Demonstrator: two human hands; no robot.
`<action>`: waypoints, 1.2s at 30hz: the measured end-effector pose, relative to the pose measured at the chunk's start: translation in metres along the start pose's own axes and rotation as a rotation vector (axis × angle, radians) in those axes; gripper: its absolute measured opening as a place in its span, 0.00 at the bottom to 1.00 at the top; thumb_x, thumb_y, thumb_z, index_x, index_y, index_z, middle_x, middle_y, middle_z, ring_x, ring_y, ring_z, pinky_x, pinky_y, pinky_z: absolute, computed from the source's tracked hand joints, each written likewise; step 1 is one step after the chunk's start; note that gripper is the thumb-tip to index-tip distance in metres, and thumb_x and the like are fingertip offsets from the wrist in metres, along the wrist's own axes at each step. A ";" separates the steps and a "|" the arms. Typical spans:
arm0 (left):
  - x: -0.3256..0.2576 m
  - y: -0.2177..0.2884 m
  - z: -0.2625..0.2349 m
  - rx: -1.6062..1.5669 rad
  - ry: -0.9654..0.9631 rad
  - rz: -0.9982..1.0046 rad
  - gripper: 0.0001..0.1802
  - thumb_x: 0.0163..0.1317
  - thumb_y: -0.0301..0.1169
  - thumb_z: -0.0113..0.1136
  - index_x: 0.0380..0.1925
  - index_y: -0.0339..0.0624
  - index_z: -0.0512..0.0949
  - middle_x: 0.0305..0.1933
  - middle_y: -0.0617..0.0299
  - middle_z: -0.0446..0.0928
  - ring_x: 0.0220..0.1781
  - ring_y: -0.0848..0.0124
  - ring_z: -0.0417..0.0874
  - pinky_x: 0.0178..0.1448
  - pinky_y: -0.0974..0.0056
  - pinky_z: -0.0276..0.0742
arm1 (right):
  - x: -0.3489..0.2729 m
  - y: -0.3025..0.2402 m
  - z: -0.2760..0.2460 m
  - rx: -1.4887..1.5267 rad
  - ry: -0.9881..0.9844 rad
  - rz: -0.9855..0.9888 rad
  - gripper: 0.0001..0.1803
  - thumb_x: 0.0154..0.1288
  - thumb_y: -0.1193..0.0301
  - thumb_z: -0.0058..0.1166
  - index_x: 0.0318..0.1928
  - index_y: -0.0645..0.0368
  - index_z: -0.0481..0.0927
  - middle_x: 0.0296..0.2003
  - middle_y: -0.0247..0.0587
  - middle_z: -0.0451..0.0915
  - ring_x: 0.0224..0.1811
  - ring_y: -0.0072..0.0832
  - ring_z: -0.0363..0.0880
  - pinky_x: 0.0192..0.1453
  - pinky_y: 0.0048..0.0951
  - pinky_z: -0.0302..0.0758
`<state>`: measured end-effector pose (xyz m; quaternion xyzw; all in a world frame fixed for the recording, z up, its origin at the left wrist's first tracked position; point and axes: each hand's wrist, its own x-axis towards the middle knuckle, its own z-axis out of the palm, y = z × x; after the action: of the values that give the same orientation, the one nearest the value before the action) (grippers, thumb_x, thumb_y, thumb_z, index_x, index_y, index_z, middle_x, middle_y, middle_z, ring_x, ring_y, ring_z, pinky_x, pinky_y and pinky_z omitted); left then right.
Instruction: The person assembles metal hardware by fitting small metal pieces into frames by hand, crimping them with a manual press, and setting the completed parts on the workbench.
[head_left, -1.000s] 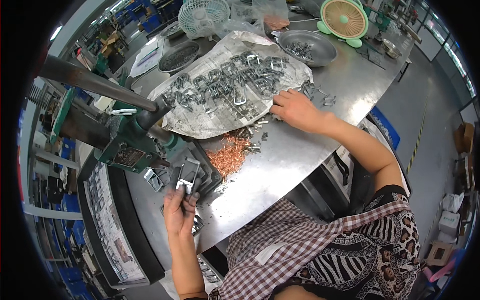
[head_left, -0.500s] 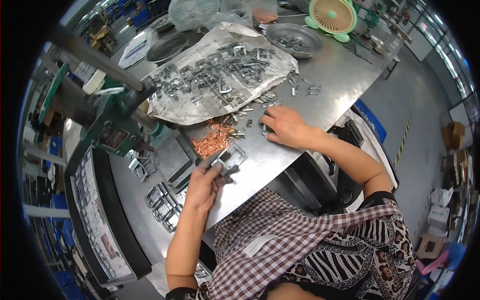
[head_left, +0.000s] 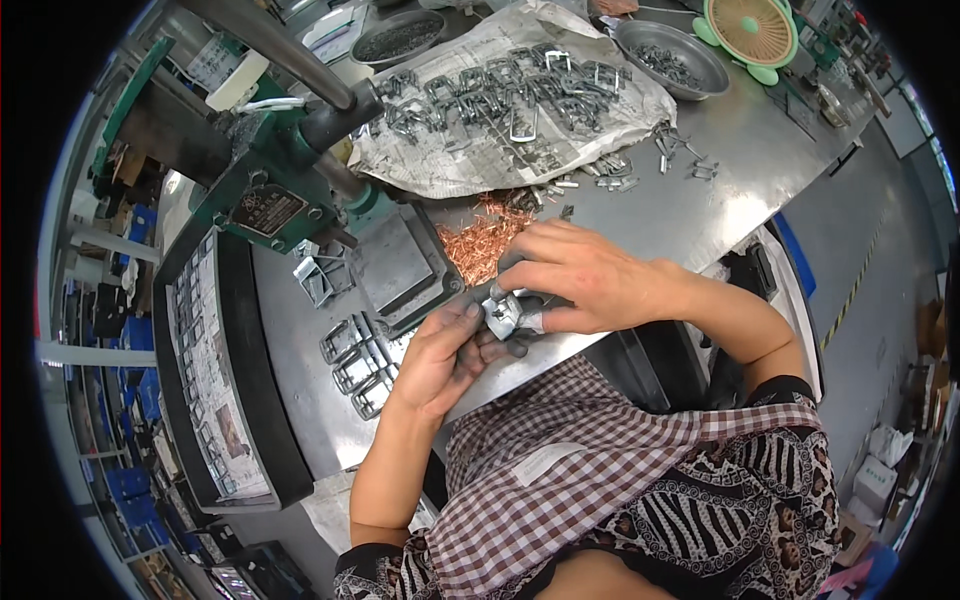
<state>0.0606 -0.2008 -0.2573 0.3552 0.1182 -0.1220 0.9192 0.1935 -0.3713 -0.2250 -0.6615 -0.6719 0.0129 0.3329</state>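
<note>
Both my hands meet above the near edge of the metal bench. My left hand [head_left: 440,355] grips a shiny metal buckle [head_left: 502,316], its thumb on top and the other fingers curled below. My right hand [head_left: 590,275] pinches at the same buckle from the right; whether a small part is also between its fingers is hidden. The fingertips are darkened with grime. Just beyond the hands lies a pile of copper-coloured pins [head_left: 475,245]. Several buckles [head_left: 355,365] sit in a row left of my left hand.
A green press [head_left: 255,170] with a steel base block [head_left: 395,260] stands at left. Heaped buckles [head_left: 525,122] cover a paper sheet [head_left: 430,175]. Small metal pieces [head_left: 615,180] lie by its edge. Beyond are metal bowls [head_left: 670,60] and a fan [head_left: 752,30]. A black-rimmed tray [head_left: 285,440] stands left.
My right hand has left the small metal pieces and come over to the buckle in my left hand. The view has shifted, so the bench appears farther right.
</note>
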 end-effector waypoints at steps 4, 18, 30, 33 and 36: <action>-0.005 0.004 0.008 0.045 -0.023 0.019 0.19 0.67 0.31 0.38 0.52 0.27 0.61 0.45 0.49 0.72 0.42 0.62 0.78 0.51 0.57 0.76 | 0.003 -0.004 0.005 0.004 0.021 -0.031 0.20 0.42 0.71 0.58 0.40 0.60 0.73 0.34 0.41 0.67 0.40 0.37 0.68 0.45 0.36 0.66; 0.006 -0.005 0.003 0.113 -0.063 0.004 0.27 0.54 0.32 0.62 0.50 0.26 0.65 0.45 0.52 0.74 0.43 0.64 0.79 0.47 0.62 0.78 | 0.010 0.000 -0.008 0.075 -0.199 -0.016 0.23 0.40 0.72 0.61 0.40 0.61 0.71 0.35 0.42 0.67 0.40 0.39 0.68 0.41 0.36 0.68; 0.025 -0.003 0.001 -0.070 0.046 0.010 0.21 0.65 0.40 0.46 0.45 0.30 0.67 0.35 0.54 0.75 0.34 0.65 0.80 0.43 0.59 0.80 | 0.011 0.025 -0.010 0.089 -0.153 0.070 0.21 0.41 0.71 0.60 0.39 0.63 0.72 0.35 0.44 0.68 0.41 0.40 0.68 0.43 0.37 0.68; 0.026 -0.005 -0.005 -0.081 0.073 -0.008 0.20 0.65 0.40 0.47 0.45 0.30 0.68 0.34 0.55 0.75 0.32 0.66 0.80 0.42 0.60 0.80 | 0.010 0.025 -0.009 0.075 -0.179 0.081 0.22 0.41 0.71 0.59 0.41 0.63 0.72 0.35 0.45 0.68 0.41 0.41 0.68 0.43 0.37 0.68; 0.027 -0.005 -0.005 -0.069 0.052 -0.007 0.19 0.63 0.38 0.49 0.44 0.30 0.69 0.34 0.55 0.75 0.32 0.67 0.80 0.41 0.62 0.81 | 0.012 0.025 -0.008 0.080 -0.175 0.058 0.22 0.42 0.71 0.59 0.41 0.64 0.72 0.35 0.45 0.68 0.42 0.41 0.68 0.44 0.37 0.68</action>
<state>0.0836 -0.2048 -0.2717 0.3261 0.1475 -0.1120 0.9270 0.2204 -0.3610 -0.2256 -0.6631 -0.6779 0.1074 0.2986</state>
